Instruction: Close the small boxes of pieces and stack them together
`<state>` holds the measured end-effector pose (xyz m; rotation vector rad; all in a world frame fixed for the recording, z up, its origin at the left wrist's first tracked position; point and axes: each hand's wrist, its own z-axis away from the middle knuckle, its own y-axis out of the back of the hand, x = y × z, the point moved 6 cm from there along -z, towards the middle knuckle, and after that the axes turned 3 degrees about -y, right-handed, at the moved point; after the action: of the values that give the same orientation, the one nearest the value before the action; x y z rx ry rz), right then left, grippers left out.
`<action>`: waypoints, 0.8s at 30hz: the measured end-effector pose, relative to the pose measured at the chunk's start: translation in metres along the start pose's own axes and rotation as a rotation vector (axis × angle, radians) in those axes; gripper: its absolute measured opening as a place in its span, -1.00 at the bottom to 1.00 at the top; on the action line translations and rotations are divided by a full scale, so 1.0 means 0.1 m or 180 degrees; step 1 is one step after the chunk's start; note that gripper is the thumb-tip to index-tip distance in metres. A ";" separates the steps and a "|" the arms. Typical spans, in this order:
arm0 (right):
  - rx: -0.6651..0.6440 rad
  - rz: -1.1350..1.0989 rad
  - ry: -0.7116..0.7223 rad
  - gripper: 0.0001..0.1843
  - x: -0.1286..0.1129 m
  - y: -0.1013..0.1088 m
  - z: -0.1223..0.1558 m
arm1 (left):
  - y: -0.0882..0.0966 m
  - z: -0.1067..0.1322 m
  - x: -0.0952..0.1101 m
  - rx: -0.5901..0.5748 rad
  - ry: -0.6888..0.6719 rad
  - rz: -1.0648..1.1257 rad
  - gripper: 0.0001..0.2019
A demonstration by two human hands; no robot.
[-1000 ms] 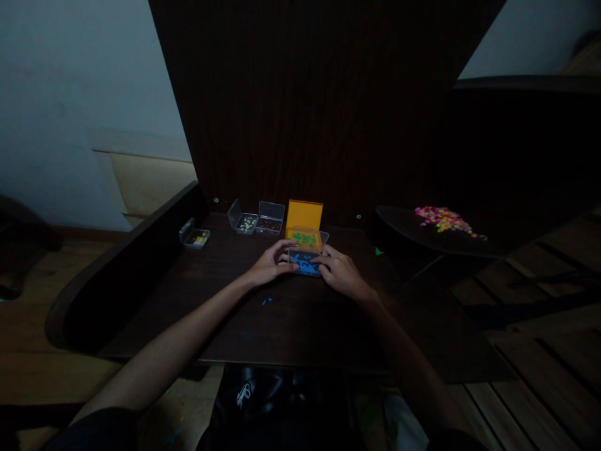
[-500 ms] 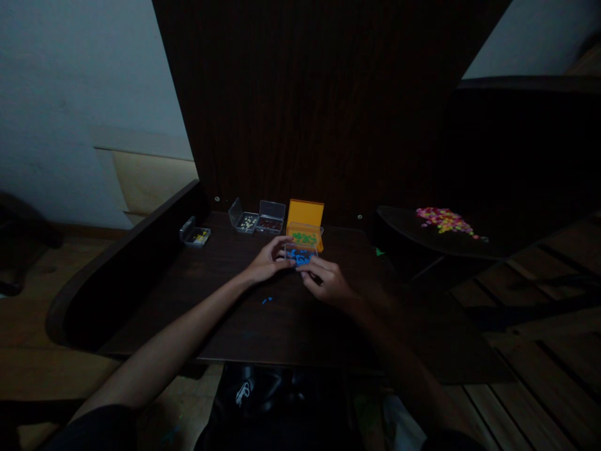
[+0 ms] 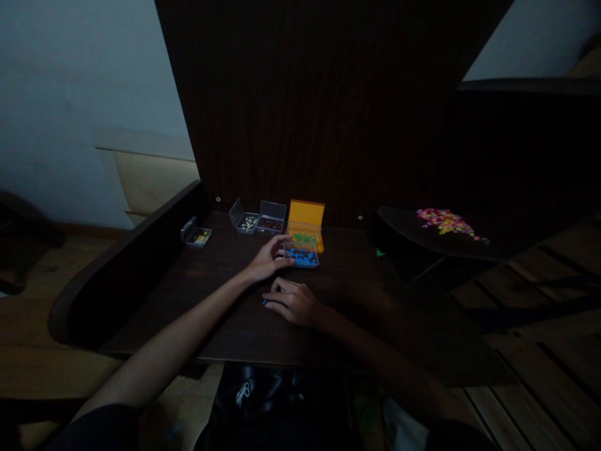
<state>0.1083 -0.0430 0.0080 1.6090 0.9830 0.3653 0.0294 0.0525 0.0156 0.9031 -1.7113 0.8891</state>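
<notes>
A clear plastic box [image 3: 313,264] with many small blue pieces [image 3: 303,255] inside sits in front of an orange-lidded box. My left hand [image 3: 268,260] grips its left side, thumb at the near edge and fingers at the far corner. Nearer to me, my right hand [image 3: 293,302] rests low over the dark tabletop, thumb and forefinger pinched around a small blue piece [image 3: 265,301]. Its other fingers are curled. Just behind the clear box stands the open orange box [image 3: 306,212], with green pieces [image 3: 304,238] in front of its lid.
Along the back stand an open clear box with pale pieces [image 3: 248,223] and one with dark reddish pieces [image 3: 271,224]. A small box with yellow pieces [image 3: 201,237] lies left, by the raised side panel [image 3: 126,263]. Pink and yellow pieces [image 3: 446,222] lie heaped on a shelf at right.
My right hand has left the clear box and moved down and left to the loose blue pieces on the tabletop. My left hand stays on the box.
</notes>
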 end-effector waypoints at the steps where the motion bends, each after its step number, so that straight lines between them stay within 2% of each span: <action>1: 0.0022 -0.0012 0.0020 -0.71 0.00 -0.01 0.00 | 0.00 0.00 0.00 0.0004 0.0009 0.0009 -0.38; 8: 0.0142 -0.0127 0.0118 -0.83 -0.04 -0.06 -0.01 | -0.01 0.00 0.00 -0.0004 0.0047 -0.0014 -0.37; 16: 0.0163 0.0133 0.0176 -0.88 -0.04 -0.05 0.00 | -0.03 0.02 -0.01 -0.0032 0.0088 0.0056 -0.38; 20: 0.0441 0.0208 0.0240 -0.85 0.06 0.10 0.03 | -0.03 0.01 -0.03 -0.0081 0.0049 0.0055 -0.38; 24: 0.0952 0.0138 -0.0078 -0.78 0.29 0.40 0.07 | -0.04 0.01 -0.04 -0.0172 0.0051 0.0103 -0.37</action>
<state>0.1464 -0.0257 0.0351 1.9022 1.0209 0.2346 0.0335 0.0504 0.0118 0.8327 -1.7324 0.8652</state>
